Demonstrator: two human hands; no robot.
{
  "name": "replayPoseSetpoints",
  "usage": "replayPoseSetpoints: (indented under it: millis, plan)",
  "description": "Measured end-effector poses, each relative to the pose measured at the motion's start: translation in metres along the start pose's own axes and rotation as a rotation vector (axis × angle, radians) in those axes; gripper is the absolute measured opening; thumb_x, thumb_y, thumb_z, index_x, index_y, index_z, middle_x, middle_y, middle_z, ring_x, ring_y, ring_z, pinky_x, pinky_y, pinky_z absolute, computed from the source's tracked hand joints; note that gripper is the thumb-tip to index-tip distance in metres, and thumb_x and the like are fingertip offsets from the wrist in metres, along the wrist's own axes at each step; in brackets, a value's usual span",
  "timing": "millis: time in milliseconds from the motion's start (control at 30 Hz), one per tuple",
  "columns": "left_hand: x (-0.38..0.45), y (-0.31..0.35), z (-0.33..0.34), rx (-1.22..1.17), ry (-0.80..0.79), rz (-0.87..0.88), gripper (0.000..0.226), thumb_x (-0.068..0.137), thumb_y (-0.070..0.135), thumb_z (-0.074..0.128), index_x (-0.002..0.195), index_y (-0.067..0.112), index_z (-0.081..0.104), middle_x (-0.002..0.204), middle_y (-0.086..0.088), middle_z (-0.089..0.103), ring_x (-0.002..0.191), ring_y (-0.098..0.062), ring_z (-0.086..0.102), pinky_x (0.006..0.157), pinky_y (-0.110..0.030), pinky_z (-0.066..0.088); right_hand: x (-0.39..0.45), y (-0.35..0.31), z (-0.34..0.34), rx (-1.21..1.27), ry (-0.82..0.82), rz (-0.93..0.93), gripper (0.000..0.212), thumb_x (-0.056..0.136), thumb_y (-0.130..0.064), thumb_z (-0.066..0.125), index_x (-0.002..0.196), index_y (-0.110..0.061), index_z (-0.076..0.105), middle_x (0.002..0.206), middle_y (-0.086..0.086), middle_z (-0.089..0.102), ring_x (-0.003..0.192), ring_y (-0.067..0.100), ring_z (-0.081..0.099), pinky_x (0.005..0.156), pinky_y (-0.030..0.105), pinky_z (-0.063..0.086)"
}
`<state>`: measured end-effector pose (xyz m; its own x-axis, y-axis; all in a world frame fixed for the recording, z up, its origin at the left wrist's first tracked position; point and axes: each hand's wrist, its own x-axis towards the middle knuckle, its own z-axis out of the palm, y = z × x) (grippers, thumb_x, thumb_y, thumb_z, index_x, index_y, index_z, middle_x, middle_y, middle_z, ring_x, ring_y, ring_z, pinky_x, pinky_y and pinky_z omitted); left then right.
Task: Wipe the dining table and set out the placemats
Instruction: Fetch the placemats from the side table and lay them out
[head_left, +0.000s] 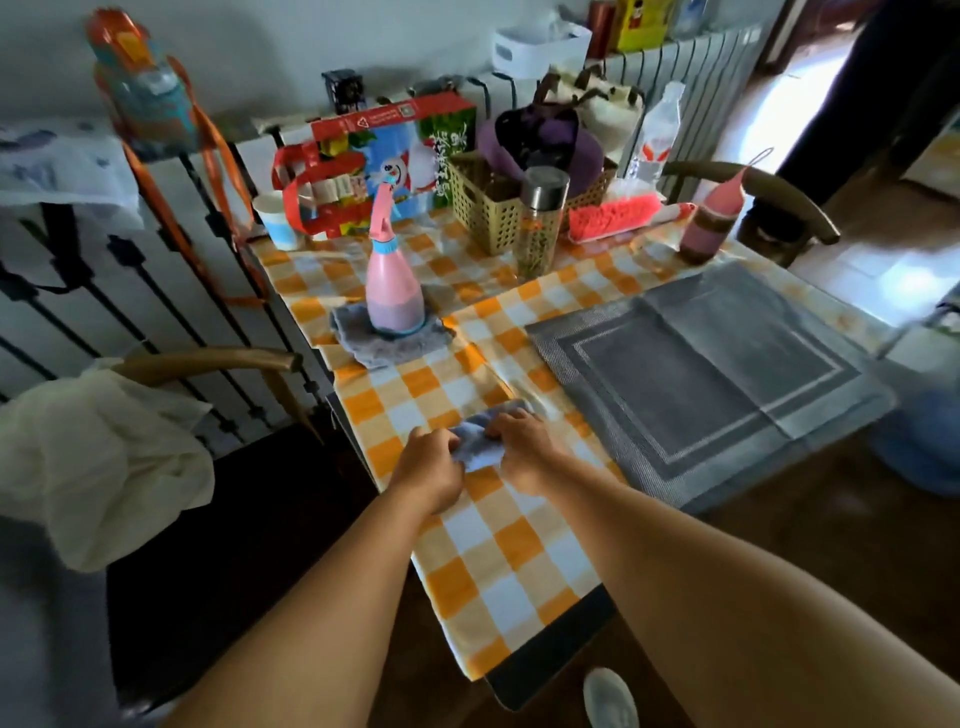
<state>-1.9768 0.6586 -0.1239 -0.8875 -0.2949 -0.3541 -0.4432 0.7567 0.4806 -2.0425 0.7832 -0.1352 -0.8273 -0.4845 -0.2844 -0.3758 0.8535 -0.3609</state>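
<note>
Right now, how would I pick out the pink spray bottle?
Find the orange-and-white checked tablecloth. On its far left, the pink spray bottle stands upright on a crumpled grey cloth. Unlike the pink bottle at far right, it has a blue collar and trigger.

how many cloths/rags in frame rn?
2. One light blue-grey cloth bunched between left hand and right hand at the near table edge; one grey cloth under the pink spray bottle. Clutter behind could hide more.

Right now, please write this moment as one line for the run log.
hands: left and right grip cloth | where: checked tablecloth | placemat: laid flat, on the right | spray bottle: upright on second cloth
</note>
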Motion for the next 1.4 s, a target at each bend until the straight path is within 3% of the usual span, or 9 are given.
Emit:
replayPoseSetpoints:
  millis: [100,200,333,500,767,900,1133,1267,1400]
  plan:
    - [0.007,0.000,0.002,-0.040,0.078,-0.142,0.031,0.086,0.016,0.048,0.115,0.019,0.059,0.130,-0.013,0.043,0.118,-0.032,0.045,0.096,-0.036,0.040,0.003,0.005,0.005,0.077,0.036,-0.032,0.046,0.079,-0.011,0.060,0.122,-0.028,0.057,0.138,-0.004,0.043,0.130,0.017,0.037,0.100,0.026,0.036]
    - [0.015,0.028,0.002,-0.047,0.288,-0.293,0.028,0.086,0.015,0.048,0.111,0.023,0.057,0.130,-0.010,0.035,0.120,-0.031,0.034,0.098,-0.038,0.034,0.014,0.015,-0.004,0.161,0.007,-0.034,0.044,0.076,-0.013,0.060,0.115,-0.031,0.059,0.128,-0.003,0.051,0.118,0.021,0.048,0.086,0.027,0.039]
    - [0.027,0.079,0.012,-0.229,0.439,-0.266,0.029,0.085,0.011,0.050,0.113,0.017,0.052,0.131,-0.014,0.037,0.122,-0.033,0.035,0.102,-0.039,0.031,0.025,0.038,-0.028,0.322,0.158,-0.064,0.035,0.081,-0.021,0.057,0.116,-0.026,0.056,0.125,-0.001,0.049,0.111,0.024,0.051,0.075,0.025,0.035]
    - [0.053,0.163,0.044,-0.442,0.369,-0.352,0.040,0.087,0.015,0.052,0.126,0.008,0.045,0.130,-0.020,0.050,0.120,-0.036,0.047,0.101,-0.040,0.038,0.039,0.116,-0.082,0.332,0.235,-0.129,0.050,0.088,-0.020,0.050,0.137,-0.025,0.038,0.143,-0.004,0.033,0.124,0.023,0.042,0.089,0.033,0.040]
    - [0.097,0.232,0.093,-0.320,0.233,-0.700,0.067,0.091,0.026,0.052,0.145,0.003,0.019,0.152,-0.023,0.018,0.139,-0.037,0.019,0.116,-0.042,0.016,0.064,0.256,-0.140,0.353,0.178,0.024,0.056,0.093,-0.027,0.050,0.144,-0.031,0.028,0.150,-0.008,0.029,0.130,0.022,0.039,0.094,0.037,0.040]
    - [0.107,0.234,0.106,-0.234,0.254,-0.778,0.063,0.088,0.028,0.053,0.139,0.000,0.031,0.145,-0.025,0.028,0.133,-0.039,0.026,0.111,-0.042,0.026,0.071,0.318,-0.160,0.320,0.166,0.181,0.057,0.092,-0.024,0.048,0.145,-0.029,0.026,0.151,-0.005,0.028,0.133,0.023,0.033,0.097,0.039,0.041]
    - [0.128,0.225,0.109,-0.340,0.312,-0.833,0.054,0.063,0.028,0.076,0.106,-0.002,0.062,0.114,-0.024,0.062,0.103,-0.040,0.060,0.090,-0.046,0.051,0.080,0.414,-0.189,0.161,0.151,0.440,0.057,0.093,-0.023,0.049,0.146,-0.026,0.028,0.152,0.000,0.026,0.139,0.028,0.020,0.111,0.046,0.020]
    - [0.150,0.217,0.120,-0.429,0.295,-0.873,0.059,0.064,0.017,0.071,0.115,-0.007,0.052,0.118,-0.023,0.056,0.107,-0.039,0.055,0.093,-0.047,0.049,0.088,0.440,-0.199,0.154,0.125,0.517,0.056,0.088,-0.022,0.053,0.141,-0.026,0.033,0.151,0.002,0.022,0.136,0.032,0.021,0.112,0.049,0.018]
    - [0.147,0.240,0.115,-0.366,0.370,-0.844,0.061,0.073,0.014,0.067,0.125,-0.005,0.043,0.127,-0.024,0.052,0.113,-0.039,0.053,0.095,-0.046,0.048,0.092,0.448,-0.204,0.199,0.116,0.588,0.068,0.084,-0.036,0.061,0.143,-0.026,0.028,0.155,0.007,0.015,0.141,0.034,0.012,0.113,0.054,0.015]
